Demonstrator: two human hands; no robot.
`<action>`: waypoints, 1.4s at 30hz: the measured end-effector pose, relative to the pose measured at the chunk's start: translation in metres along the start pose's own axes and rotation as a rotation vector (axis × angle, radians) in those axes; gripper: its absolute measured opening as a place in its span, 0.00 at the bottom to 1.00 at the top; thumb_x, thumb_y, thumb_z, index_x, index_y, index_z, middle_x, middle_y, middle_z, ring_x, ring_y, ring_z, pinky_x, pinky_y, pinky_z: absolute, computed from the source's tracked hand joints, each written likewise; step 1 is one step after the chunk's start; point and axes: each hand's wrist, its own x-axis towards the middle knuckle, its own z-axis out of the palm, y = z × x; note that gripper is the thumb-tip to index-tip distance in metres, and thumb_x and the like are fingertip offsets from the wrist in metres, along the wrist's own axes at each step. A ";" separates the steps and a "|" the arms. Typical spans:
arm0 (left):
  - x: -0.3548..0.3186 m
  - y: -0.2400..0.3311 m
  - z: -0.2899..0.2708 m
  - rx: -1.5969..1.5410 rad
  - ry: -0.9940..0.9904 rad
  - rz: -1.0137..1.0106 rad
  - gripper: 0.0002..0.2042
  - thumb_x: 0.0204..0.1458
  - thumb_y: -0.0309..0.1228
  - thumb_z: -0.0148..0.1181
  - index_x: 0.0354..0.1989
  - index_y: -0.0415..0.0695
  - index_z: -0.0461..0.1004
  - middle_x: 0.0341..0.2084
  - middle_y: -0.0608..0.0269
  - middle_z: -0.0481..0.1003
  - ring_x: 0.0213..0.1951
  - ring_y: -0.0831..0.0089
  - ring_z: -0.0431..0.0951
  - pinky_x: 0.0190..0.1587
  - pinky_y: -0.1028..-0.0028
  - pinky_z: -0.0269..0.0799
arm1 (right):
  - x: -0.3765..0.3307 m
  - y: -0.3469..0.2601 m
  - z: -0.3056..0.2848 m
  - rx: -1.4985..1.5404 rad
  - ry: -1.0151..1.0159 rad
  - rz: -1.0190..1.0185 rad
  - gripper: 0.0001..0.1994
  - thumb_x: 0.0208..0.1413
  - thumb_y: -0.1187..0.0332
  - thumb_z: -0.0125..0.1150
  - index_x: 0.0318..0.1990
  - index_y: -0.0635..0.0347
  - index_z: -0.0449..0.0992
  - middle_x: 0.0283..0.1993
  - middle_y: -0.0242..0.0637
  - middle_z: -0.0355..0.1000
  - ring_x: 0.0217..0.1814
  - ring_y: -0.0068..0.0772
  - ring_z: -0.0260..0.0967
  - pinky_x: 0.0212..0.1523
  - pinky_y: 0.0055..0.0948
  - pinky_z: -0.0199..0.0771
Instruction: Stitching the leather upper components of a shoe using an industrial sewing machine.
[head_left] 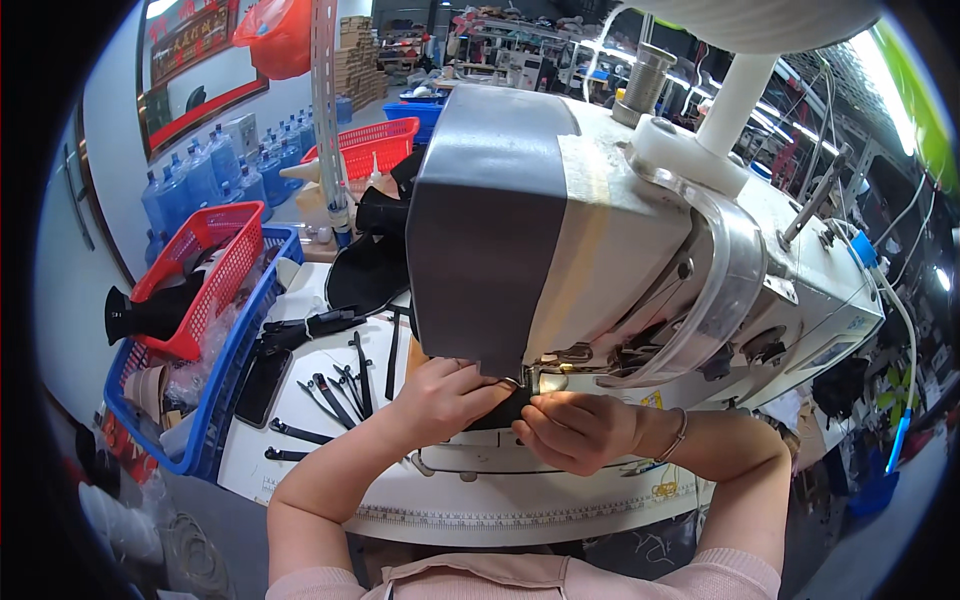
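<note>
Black piece: The small black piece [493, 414] was on the white table [400, 503], low under the big sewing machine [487, 210], just beside the metal foot [532, 380] and between the two hands.
Good way: I thought it best to keep the piece flat and guide it softly, with no hard pulling.
Safe tips: Both hands were very near the foot, so I thought the fingertips should keep out from under it.
Good looking: The machine's head hung close above, so a slow, careful look at the edge seemed wise.
Left hand: The left hand [447, 400] came in from the left, knuckles up. Its fingers were bent and close together, but I could not tell if they gripped anything.
Right hand: The right hand [583, 432] was curled on the other side. Its thumb and pointer finger looked pinched on the piece's edge.
Arms: Both elbows were bent and spread wide, and the forearms slanted inward.
Black strips: Some black strips [334, 399] lay left of the left hand.
</note>
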 end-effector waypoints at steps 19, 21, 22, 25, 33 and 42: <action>-0.015 0.018 0.006 -0.121 -0.091 -0.137 0.27 0.29 0.22 0.62 0.46 0.43 0.72 0.39 0.57 0.72 0.43 0.58 0.75 0.48 0.64 0.72 | 0.006 -0.001 -0.003 0.001 -0.011 0.024 0.07 0.48 0.73 0.61 0.35 0.63 0.75 0.34 0.34 0.70 0.33 0.27 0.71 0.32 0.22 0.76; -0.016 0.023 0.008 -0.070 -0.066 -0.176 0.24 0.32 0.21 0.61 0.45 0.42 0.73 0.39 0.56 0.72 0.43 0.58 0.75 0.49 0.64 0.72 | 0.013 0.001 -0.005 0.003 0.062 0.047 0.08 0.47 0.72 0.62 0.36 0.62 0.75 0.34 0.34 0.71 0.33 0.27 0.72 0.34 0.24 0.77; -0.016 0.025 0.009 -0.059 -0.070 -0.178 0.24 0.32 0.21 0.61 0.45 0.42 0.73 0.39 0.56 0.72 0.43 0.58 0.75 0.49 0.64 0.72 | 0.017 0.002 -0.009 0.006 -0.010 0.057 0.08 0.47 0.72 0.62 0.36 0.62 0.75 0.34 0.34 0.71 0.33 0.27 0.72 0.34 0.24 0.77; -0.014 0.028 0.010 -0.048 -0.023 -0.169 0.21 0.35 0.20 0.58 0.43 0.41 0.73 0.38 0.55 0.72 0.43 0.57 0.75 0.49 0.63 0.72 | 0.019 0.001 -0.036 0.038 -0.139 0.055 0.07 0.48 0.70 0.62 0.34 0.61 0.75 0.33 0.33 0.69 0.35 0.27 0.70 0.35 0.24 0.77; -0.014 0.029 0.011 -0.017 0.007 -0.154 0.17 0.40 0.21 0.56 0.42 0.40 0.74 0.37 0.52 0.72 0.42 0.56 0.75 0.48 0.64 0.73 | -0.178 0.005 -0.218 -1.132 0.784 1.313 0.15 0.60 0.67 0.54 0.48 0.70 0.71 0.45 0.47 0.71 0.47 0.35 0.68 0.51 0.27 0.67; -0.015 0.029 0.010 0.015 0.004 -0.148 0.16 0.40 0.22 0.56 0.42 0.40 0.73 0.39 0.51 0.72 0.44 0.56 0.75 0.47 0.66 0.73 | -0.338 0.099 -0.337 0.011 1.228 1.721 0.20 0.58 0.53 0.55 0.47 0.60 0.74 0.41 0.34 0.75 0.39 0.30 0.73 0.39 0.28 0.73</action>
